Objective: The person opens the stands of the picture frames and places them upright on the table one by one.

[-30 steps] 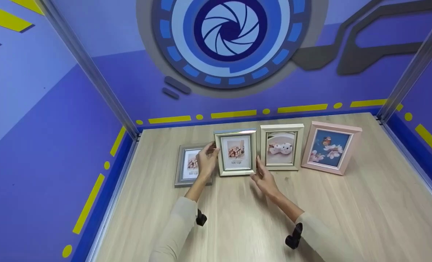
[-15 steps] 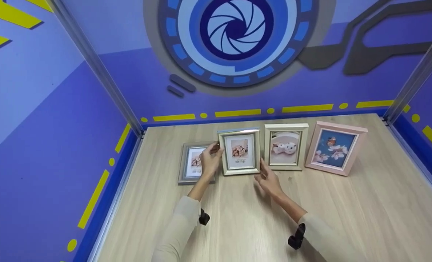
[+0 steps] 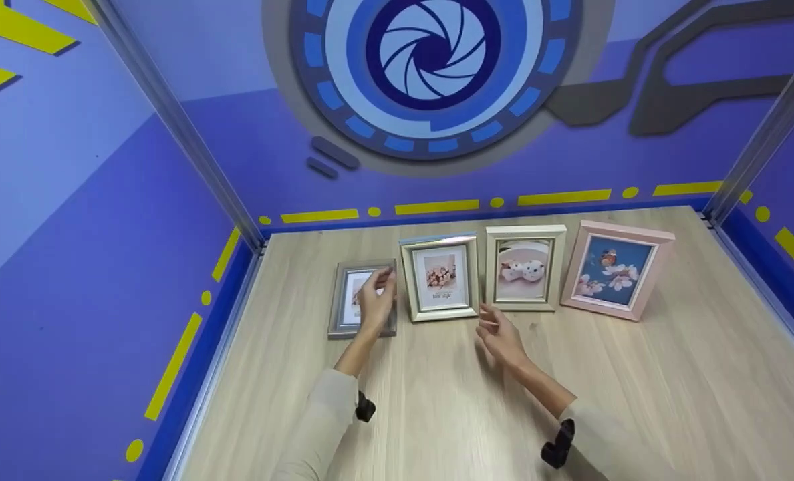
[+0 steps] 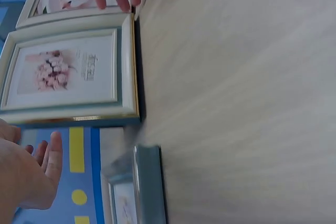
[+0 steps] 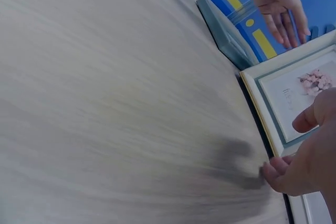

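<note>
A silver-gold photo frame (image 3: 440, 314) with a rose picture stands upright, leaning slightly back, between my two hands. My left hand (image 3: 375, 304) is just off its left edge, fingers loosely bent around nothing, overlapping a grey photo frame (image 3: 343, 330) in the head view. That grey frame leans low at the left end of the row. Beside the lower right corner of the silver-gold frame is my right hand (image 3: 502, 337), its fingers relaxed and holding nothing. In the right wrist view the fingertips (image 5: 272, 174) come right near the frame's bottom edge.
To the right stand a cream photo frame (image 3: 559, 267) with a white-figures picture and a pink photo frame (image 3: 652, 274) with a blossom picture. All rest on a wooden table (image 3: 437, 414). A blue printed wall (image 3: 236, 147) rises behind and at the left.
Both hands have let go of the silver-gold frame; the left drew off to the left, the right slightly right and down. The frame stays standing in the row. The view shifted slightly earlier.
</note>
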### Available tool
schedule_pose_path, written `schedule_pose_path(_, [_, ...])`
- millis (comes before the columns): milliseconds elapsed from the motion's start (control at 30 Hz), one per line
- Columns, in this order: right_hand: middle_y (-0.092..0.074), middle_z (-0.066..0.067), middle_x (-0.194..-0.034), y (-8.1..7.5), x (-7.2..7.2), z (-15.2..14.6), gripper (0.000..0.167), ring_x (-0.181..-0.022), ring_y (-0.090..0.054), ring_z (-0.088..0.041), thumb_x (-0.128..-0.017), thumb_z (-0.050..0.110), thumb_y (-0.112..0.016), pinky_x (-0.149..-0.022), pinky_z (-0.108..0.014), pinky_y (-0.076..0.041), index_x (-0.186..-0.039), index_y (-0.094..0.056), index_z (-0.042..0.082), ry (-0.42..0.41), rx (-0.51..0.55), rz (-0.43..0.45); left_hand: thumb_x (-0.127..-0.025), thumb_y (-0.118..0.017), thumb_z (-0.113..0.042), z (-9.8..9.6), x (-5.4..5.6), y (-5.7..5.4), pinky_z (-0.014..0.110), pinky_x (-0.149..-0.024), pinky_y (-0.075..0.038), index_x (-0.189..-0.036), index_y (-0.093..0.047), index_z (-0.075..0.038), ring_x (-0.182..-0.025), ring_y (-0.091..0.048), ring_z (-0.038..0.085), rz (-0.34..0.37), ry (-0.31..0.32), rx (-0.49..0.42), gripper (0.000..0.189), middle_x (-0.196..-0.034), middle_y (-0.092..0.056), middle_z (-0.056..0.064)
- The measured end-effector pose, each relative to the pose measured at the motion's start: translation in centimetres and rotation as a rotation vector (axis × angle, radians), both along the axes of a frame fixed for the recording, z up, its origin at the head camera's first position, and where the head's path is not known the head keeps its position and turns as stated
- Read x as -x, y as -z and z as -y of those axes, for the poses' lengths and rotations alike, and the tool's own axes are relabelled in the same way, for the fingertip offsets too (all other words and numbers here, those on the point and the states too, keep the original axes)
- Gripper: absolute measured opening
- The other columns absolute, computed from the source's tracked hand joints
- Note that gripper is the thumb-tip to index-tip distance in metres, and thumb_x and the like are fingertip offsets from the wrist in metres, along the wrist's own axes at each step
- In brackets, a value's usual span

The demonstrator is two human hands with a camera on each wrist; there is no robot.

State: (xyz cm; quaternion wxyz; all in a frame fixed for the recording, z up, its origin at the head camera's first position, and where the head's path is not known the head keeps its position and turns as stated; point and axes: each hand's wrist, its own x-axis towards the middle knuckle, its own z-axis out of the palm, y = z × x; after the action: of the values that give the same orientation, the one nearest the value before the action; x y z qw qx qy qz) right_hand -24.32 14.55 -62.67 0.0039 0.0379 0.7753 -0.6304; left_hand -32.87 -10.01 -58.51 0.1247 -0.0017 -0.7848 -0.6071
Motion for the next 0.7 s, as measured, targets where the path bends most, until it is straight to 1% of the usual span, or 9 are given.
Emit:
schedule_pose_path(67, [-0.059, -0.032, -0.133, -0.2, -0.1, 0.2, 0.047, -0.116, -0.063, -0.044, -0.095, -0.007, -0.055, -0.095, -0.045, -0.059, -0.142, -0.051, -0.007, 0.005, 0.022, 0.024, -0.099, -0.061, -0.006, 1.2, 0.1, 0.1, 0.032, -0.076, -0.062, -0.119, -0.069, 0.003, -0.099, -0.067, 0.031, 0.007, -0.041, 0.002, 0.023, -0.107, -0.071, 0.019])
schedule_pose_path(133, [-0.062, -0.032, -0.123, -0.4, 0.0, 0.5, 0.04, -0.103, -0.067, -0.038, -0.095, -0.008, -0.054, -0.085, -0.041, -0.062, -0.135, -0.055, -0.01, -0.028, 0.057, 0.033, -0.099, -0.061, -0.004, 2.5, 0.1, 0.3, 0.027, -0.073, -0.059, -0.116, -0.069, 0.004, -0.096, -0.067, 0.033, 0.013, -0.089, 0.016, 0.021, -0.105, -0.071, 0.021])
schedule_pose_path(200, [-0.064, -0.031, -0.117, -0.7, 0.1, 0.9, 0.035, -0.093, -0.068, -0.031, -0.096, -0.006, -0.055, -0.079, -0.039, -0.062, -0.131, -0.057, -0.012, -0.09, 0.077, 0.044, -0.097, -0.062, -0.002, 3.9, 0.1, 0.6, 0.028, -0.076, -0.056, -0.114, -0.069, 0.005, -0.096, -0.067, 0.034, 0.015, -0.145, 0.045, 0.02, -0.104, -0.071, 0.022])
schedule_pose_path(267, [-0.065, -0.031, -0.112, -0.8, 0.2, 1.5, 0.032, -0.088, -0.068, -0.026, -0.097, -0.003, -0.057, -0.077, -0.039, -0.063, -0.127, -0.058, -0.014, -0.176, 0.073, 0.04, -0.097, -0.062, -0.001, 5.2, 0.0, 1.1, 0.034, -0.085, -0.056, -0.114, -0.069, 0.005, -0.099, -0.068, 0.035, 0.029, -0.199, 0.071, 0.019, -0.105, -0.071, 0.023])
schedule_pose_path(333, [-0.066, -0.034, -0.111, -0.9, 0.4, 2.3, 0.031, -0.089, -0.069, -0.027, -0.099, 0.0, -0.058, -0.079, -0.041, -0.063, -0.125, -0.058, -0.017, -0.274, 0.058, 0.029, -0.097, -0.062, 0.0, 6.5, -0.1, 1.6, 0.041, -0.092, -0.056, -0.114, -0.069, 0.005, -0.102, -0.068, 0.034, 0.053, -0.254, 0.102, 0.02, -0.107, -0.072, 0.022])
schedule_pose_path(400, [-0.066, -0.036, -0.112, -1.0, 0.6, 3.2, 0.033, -0.093, -0.07, -0.033, -0.099, 0.001, -0.057, -0.083, -0.045, -0.063, -0.126, -0.056, -0.018, -0.358, 0.059, 0.025, -0.097, -0.061, 0.0, 7.6, -0.2, 2.1, 0.047, -0.094, -0.055, -0.114, -0.069, 0.006, -0.103, -0.067, 0.035, 0.075, -0.3, 0.12, 0.02, -0.108, -0.072, 0.023])
schedule_pose_path(467, [-0.066, -0.038, -0.115, -1.0, 0.7, 4.1, 0.034, -0.1, -0.069, -0.041, -0.1, 0.001, -0.055, -0.087, -0.049, -0.062, -0.127, -0.055, -0.02, -0.419, 0.059, 0.021, -0.096, -0.06, 0.002, 8.6, -0.3, 2.5, 0.048, -0.094, -0.055, -0.115, -0.068, 0.005, -0.103, -0.067, 0.034, 0.094, -0.334, 0.135, 0.021, -0.108, -0.071, 0.022])
schedule_pose_path(567, [-0.064, -0.039, -0.12, -0.8, 1.1, 5.6, 0.037, -0.108, -0.066, -0.049, -0.1, 0.001, -0.054, -0.092, -0.05, -0.06, -0.129, -0.053, -0.022, -0.464, 0.038, 0.012, -0.093, -0.059, 0.004, 9.7, -0.4, 3.0, 0.048, -0.094, -0.054, -0.116, -0.068, 0.005, -0.102, -0.067, 0.034, 0.128, -0.358, 0.157, 0.025, -0.108, -0.071, 0.022])
schedule_pose_path(700, [-0.063, -0.039, -0.125, -0.3, 1.6, 7.3, 0.038, -0.117, -0.064, -0.05, -0.1, 0.001, -0.055, -0.099, -0.048, -0.057, -0.129, -0.053, -0.023, -0.486, -0.032, -0.023, -0.091, -0.06, 0.005, 10.6, -0.4, 3.6, 0.049, -0.096, -0.054, -0.119, -0.065, 0.007, -0.105, -0.067, 0.036, 0.182, -0.344, 0.183, 0.028, -0.111, -0.069, 0.023])
